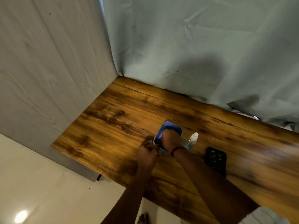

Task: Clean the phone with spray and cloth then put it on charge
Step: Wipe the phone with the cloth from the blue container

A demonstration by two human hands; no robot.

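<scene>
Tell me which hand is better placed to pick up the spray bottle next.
The right hand. It rests on the blue phone, directly beside the clear plastic spray bottle with a white cap. The left hand sits at the phone's far side, further from the bottle.

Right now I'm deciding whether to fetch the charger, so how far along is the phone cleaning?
Nothing looks finished. The spray bottle stands capped and untouched on the wooden table. In hand: the right hand presses on the blue phone, apparently wiping, though I can't make out a cloth; the left hand steadies its near edge. Charging is left: no cable is plugged in, only a black remote-like device lies nearby.
</scene>
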